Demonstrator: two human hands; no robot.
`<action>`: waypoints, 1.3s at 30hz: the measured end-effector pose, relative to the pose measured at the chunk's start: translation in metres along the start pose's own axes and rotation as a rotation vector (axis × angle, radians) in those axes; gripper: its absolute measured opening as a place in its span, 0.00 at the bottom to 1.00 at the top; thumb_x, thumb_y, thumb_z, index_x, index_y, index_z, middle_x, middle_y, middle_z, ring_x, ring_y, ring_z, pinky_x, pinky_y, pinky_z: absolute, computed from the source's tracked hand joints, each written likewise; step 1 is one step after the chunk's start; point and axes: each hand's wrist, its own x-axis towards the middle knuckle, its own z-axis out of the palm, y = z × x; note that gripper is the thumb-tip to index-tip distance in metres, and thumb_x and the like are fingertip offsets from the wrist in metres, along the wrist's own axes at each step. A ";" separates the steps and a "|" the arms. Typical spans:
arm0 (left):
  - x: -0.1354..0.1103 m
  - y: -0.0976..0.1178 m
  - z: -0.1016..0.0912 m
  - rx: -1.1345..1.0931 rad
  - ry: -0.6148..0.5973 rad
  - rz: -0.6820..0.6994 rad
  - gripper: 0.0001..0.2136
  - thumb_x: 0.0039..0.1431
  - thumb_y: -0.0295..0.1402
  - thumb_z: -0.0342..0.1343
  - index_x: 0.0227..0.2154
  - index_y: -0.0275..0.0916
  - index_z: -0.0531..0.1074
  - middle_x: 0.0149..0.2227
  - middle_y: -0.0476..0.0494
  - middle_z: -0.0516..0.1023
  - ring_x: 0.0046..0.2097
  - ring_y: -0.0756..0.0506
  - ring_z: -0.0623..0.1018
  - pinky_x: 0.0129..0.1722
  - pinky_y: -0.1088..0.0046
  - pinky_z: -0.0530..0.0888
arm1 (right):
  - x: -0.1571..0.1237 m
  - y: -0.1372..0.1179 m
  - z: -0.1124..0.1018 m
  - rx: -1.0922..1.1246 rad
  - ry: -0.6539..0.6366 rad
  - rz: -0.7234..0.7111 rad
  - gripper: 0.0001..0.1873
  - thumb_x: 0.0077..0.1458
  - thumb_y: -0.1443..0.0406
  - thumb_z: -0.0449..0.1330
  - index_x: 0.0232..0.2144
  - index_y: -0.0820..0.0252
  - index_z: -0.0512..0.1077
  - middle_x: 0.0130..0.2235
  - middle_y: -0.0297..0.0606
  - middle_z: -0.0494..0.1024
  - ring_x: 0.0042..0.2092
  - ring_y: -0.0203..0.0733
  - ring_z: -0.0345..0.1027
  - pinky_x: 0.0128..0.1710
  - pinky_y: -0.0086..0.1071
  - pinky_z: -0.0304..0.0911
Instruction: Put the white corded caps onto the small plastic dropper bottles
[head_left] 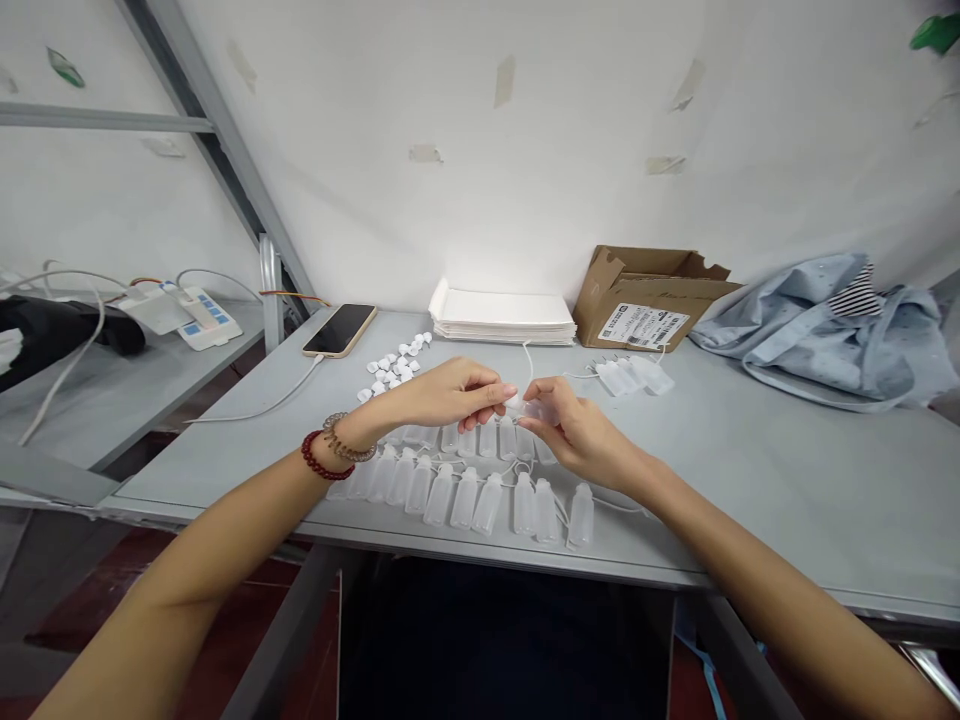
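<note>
Above the middle of the table, my left hand (454,392) pinches a small white cap (515,401) between thumb and fingers. Facing it, my right hand (574,428) grips a small translucent plastic bottle (538,409), partly covered by the fingers. Cap and bottle meet at the bottle's neck; whether the cap is fully seated I cannot tell. A thin white cord (529,362) rises beside the fingertips. Below my hands lie rows of similar translucent bottles (440,495), with white cords among them. Several loose white caps (386,372) are scattered left of my hands.
A phone (341,329) on a charging cable lies back left. Behind my hands sits a stack of white envelopes (502,317). Further right are an open cardboard box (649,300), several capped bottles (634,376) and a light blue cloth bag (825,325). A power strip (202,315) lies far left.
</note>
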 end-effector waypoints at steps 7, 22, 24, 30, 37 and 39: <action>-0.001 0.004 0.002 -0.123 -0.004 0.007 0.21 0.62 0.45 0.51 0.20 0.34 0.69 0.21 0.48 0.72 0.21 0.54 0.73 0.23 0.79 0.70 | -0.001 -0.007 -0.001 0.060 -0.081 0.050 0.07 0.64 0.63 0.47 0.43 0.56 0.52 0.22 0.22 0.55 0.21 0.32 0.48 0.23 0.27 0.48; -0.013 0.018 0.013 0.216 0.127 0.391 0.06 0.59 0.31 0.55 0.33 0.34 0.74 0.28 0.45 0.78 0.30 0.51 0.75 0.30 0.77 0.71 | 0.004 0.001 -0.022 1.263 -0.519 0.513 0.14 0.59 0.56 0.56 0.33 0.52 0.53 0.20 0.20 0.51 0.18 0.25 0.30 0.11 0.17 0.33; -0.015 0.020 0.015 0.313 0.155 0.463 0.05 0.59 0.29 0.54 0.33 0.34 0.73 0.30 0.44 0.78 0.31 0.51 0.75 0.30 0.77 0.70 | 0.005 0.003 -0.022 1.275 -0.539 0.527 0.15 0.59 0.55 0.57 0.34 0.52 0.53 0.19 0.20 0.52 0.18 0.25 0.29 0.10 0.16 0.33; -0.018 0.019 0.024 0.659 0.177 0.578 0.07 0.63 0.27 0.48 0.33 0.34 0.71 0.28 0.44 0.75 0.28 0.50 0.72 0.29 0.74 0.69 | 0.005 0.005 -0.021 1.229 -0.539 0.560 0.15 0.58 0.55 0.57 0.33 0.53 0.54 0.18 0.19 0.51 0.17 0.24 0.29 0.10 0.17 0.32; -0.009 0.008 0.012 0.744 0.375 0.762 0.08 0.63 0.32 0.51 0.42 0.36 0.71 0.39 0.41 0.78 0.41 0.47 0.76 0.39 0.72 0.74 | 0.003 0.000 -0.037 0.962 -0.322 0.413 0.16 0.58 0.54 0.56 0.33 0.53 0.53 0.20 0.21 0.54 0.18 0.27 0.39 0.14 0.20 0.41; -0.005 -0.003 -0.006 0.665 0.494 0.610 0.15 0.60 0.35 0.55 0.48 0.36 0.68 0.42 0.41 0.78 0.39 0.48 0.77 0.37 0.73 0.74 | 0.001 0.006 -0.050 0.715 -0.086 0.337 0.15 0.58 0.54 0.56 0.34 0.53 0.53 0.21 0.23 0.61 0.19 0.29 0.47 0.18 0.24 0.47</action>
